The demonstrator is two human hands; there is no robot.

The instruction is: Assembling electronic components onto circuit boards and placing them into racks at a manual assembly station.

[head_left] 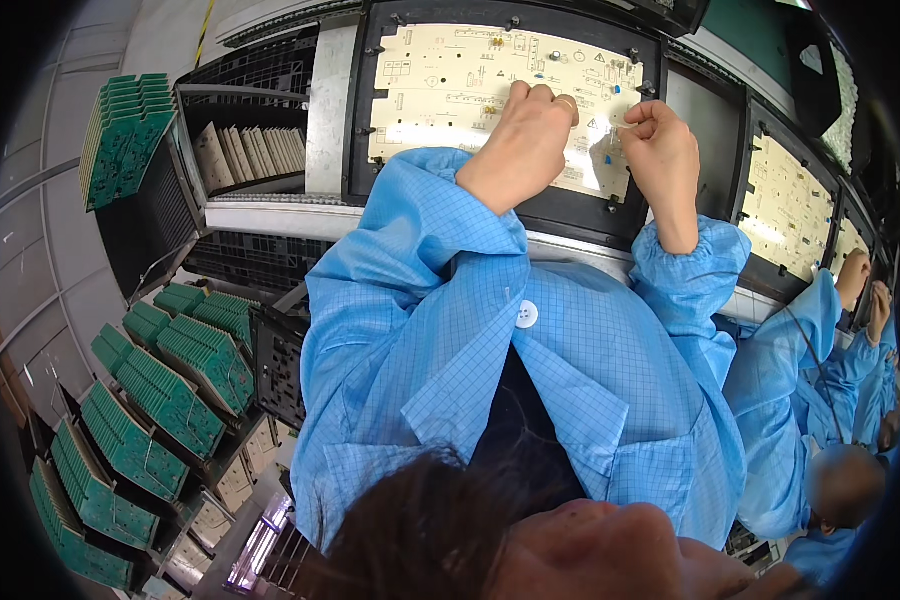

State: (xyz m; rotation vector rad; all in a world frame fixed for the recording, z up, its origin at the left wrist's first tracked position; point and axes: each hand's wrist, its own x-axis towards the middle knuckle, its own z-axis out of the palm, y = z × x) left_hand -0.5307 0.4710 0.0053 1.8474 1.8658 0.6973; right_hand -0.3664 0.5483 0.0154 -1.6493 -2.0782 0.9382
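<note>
A cream circuit board lies in a black frame with small black posts round its edge. Above its middle is my left hand, fingers curled and fingertips hidden beneath it; whether they hold anything does not show. My right hand is at the board's right edge, thumb and fingers pinched on a thin, pale wire-like piece. Several small blue components stand on the board nearby. Small yellow components sit near the board's far edge and beside my left hand.
To the left, a black rack holds upright cream boards. Several stacks of green circuit boards fill the lower left. Another framed board sits on the line to the right, where other people in blue coats work.
</note>
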